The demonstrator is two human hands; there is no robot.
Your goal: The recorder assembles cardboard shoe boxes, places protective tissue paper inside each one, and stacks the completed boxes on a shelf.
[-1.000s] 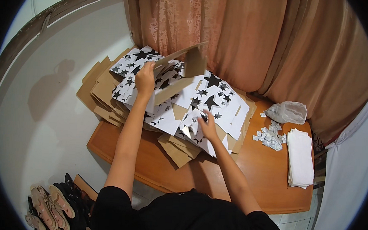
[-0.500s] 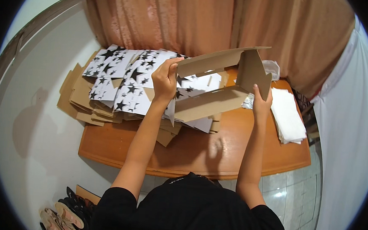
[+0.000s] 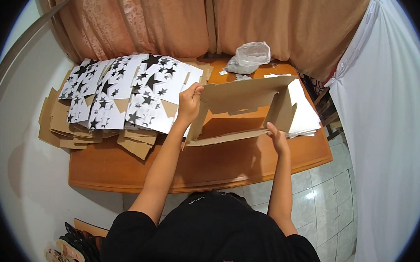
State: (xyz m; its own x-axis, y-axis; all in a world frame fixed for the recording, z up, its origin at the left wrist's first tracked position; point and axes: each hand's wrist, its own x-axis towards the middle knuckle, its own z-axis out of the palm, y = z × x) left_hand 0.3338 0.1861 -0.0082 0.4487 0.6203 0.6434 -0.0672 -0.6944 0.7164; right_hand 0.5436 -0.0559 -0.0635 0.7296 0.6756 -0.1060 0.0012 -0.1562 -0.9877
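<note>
A brown cardboard box [image 3: 240, 100], folded up with open middle so the table shows through it, is held tilted above the table. My left hand [image 3: 189, 101] grips its left end near the upper corner, the thumb on the inner side. My right hand [image 3: 279, 140] holds the lower long side near the right corner, thumb over the edge; its other fingers are partly hidden. Left of the box, flat sheets with black stars on white [image 3: 112, 90] lie in overlapping rows, with plain brown cardboard pieces [image 3: 61, 118] under and beside them.
Beneath the box is a brown wooden table [image 3: 122, 169] with a curved front edge. White sheets [image 3: 306, 110] are stacked at its right, partly behind the box. A clear plastic bag [image 3: 253, 55] sits at the back before brown curtains [image 3: 154, 19]. Footwear [image 3: 73, 249] lies on the floor at lower left.
The box is lower and tipped further, its opening now facing the table. My right hand has moved from the right end panel to the lower side. The view has shifted, showing the plastic bag fully.
</note>
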